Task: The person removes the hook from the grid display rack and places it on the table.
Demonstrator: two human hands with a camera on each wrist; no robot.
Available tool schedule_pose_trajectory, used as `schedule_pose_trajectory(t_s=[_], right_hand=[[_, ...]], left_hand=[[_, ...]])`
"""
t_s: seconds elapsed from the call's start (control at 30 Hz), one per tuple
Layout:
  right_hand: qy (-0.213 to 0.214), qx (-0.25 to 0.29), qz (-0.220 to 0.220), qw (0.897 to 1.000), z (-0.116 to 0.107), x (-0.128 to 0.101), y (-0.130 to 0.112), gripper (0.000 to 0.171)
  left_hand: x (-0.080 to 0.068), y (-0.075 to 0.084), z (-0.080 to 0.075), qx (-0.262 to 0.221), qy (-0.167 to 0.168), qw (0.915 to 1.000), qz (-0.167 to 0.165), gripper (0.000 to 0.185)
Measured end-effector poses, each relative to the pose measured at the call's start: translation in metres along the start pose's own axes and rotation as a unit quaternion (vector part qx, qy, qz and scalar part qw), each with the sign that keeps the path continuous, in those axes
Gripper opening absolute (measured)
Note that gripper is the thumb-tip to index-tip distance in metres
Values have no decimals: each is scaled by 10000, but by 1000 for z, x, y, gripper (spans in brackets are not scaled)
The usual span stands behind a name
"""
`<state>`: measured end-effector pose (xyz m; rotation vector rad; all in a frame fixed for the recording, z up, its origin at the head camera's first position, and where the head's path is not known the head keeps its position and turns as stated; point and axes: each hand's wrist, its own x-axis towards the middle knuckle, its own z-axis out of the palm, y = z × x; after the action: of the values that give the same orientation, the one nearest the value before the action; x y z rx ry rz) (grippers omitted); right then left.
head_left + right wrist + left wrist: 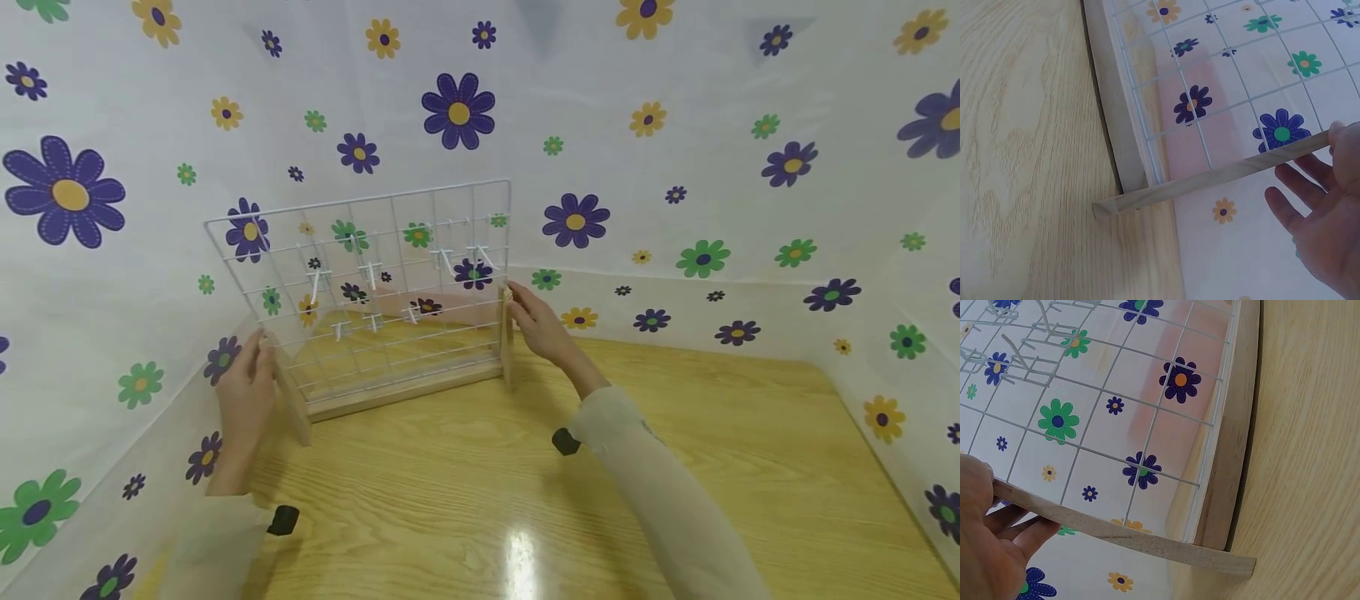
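Observation:
A white wire grid rack with a wooden frame stands on the table, leaning back. Several white hooks hang from its wires in two rows. My left hand grips the top of the left wooden side piece, its fingers behind the wood in the left wrist view. On the other side my right hand pinches the top of the right side piece between thumb and fingers. A wooden bar joins both side pieces along the bottom, close over the tabletop.
The wood-grain table stretches in front and to the right of the rack. A white sheet with purple, green and yellow flowers encloses the back and both sides, close behind the rack. Small black pieces stick out at both sleeves.

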<state>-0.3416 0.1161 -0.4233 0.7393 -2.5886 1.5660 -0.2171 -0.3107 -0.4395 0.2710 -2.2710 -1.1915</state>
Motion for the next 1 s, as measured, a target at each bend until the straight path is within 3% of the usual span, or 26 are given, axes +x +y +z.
schedule_pose_trajectory(t_s=[0.4,0.77,1.0], right_hand=[[-366,383,-28,9986,-23,-20,2,54],[-380,427,205,9982,-49,-43,7,55],[-302,354,197,9987,-66,-58,11,55]], left_hand=[[0,5,12,-194,-299,9993,109,53],[0,14,33,-279,-550,9979,217,54],[-3,25,45,-366,-683,9958,485,50]])
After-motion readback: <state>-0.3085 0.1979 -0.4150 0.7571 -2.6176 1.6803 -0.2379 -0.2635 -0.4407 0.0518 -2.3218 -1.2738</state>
